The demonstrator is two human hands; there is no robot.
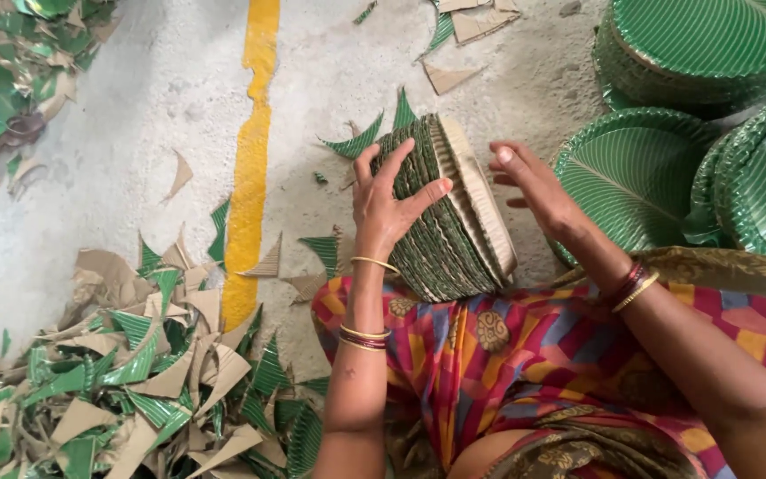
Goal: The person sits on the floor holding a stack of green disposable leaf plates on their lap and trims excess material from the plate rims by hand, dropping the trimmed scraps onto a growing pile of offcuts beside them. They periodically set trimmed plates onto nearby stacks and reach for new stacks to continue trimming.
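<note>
Stack of green paper plates point(449, 213) stands on edge, resting against the lap on the patterned cloth point(507, 355), above the concrete floor point(135, 151). Left hand point(383, 200) lies over the stack's top, fingers point(401, 160) spread and curled onto the plate edges, thumb pressed on the brown backing. Right hand point(534, 186) just beside the stack's brown face, fingers apart and extended, holding nothing. Flat plate piles point(693, 53) to the right; green-brown offcuts point(135, 390) heaped at left, beyond a yellow floor line point(254, 133).
</note>
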